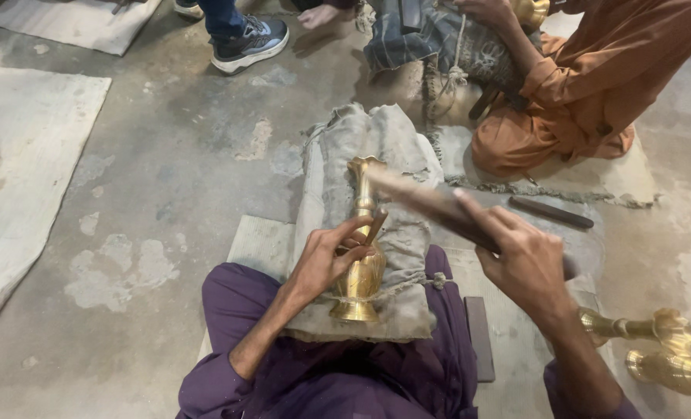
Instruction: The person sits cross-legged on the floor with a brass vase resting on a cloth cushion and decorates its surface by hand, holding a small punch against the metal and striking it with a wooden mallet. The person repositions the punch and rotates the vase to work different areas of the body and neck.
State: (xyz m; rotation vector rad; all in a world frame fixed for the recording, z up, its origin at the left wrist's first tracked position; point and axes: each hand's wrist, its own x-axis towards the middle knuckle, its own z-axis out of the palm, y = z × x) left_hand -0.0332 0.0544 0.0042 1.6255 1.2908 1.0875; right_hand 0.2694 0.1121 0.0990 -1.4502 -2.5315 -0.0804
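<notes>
Left hand pinches a chisel against the brass vase; right hand grips a blurred wooden mallet. A misjudged strike could hit the fingers or dent the vase.

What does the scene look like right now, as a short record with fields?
left hand: holds a thin tool against the brass vase
right hand: grips a dark, blurred wooden stick above the vase
vase: lies on a grey cloth bundle across the lap
nearby person: in orange, seated on the concrete floor
other brass pieces: beside the right forearm
</notes>
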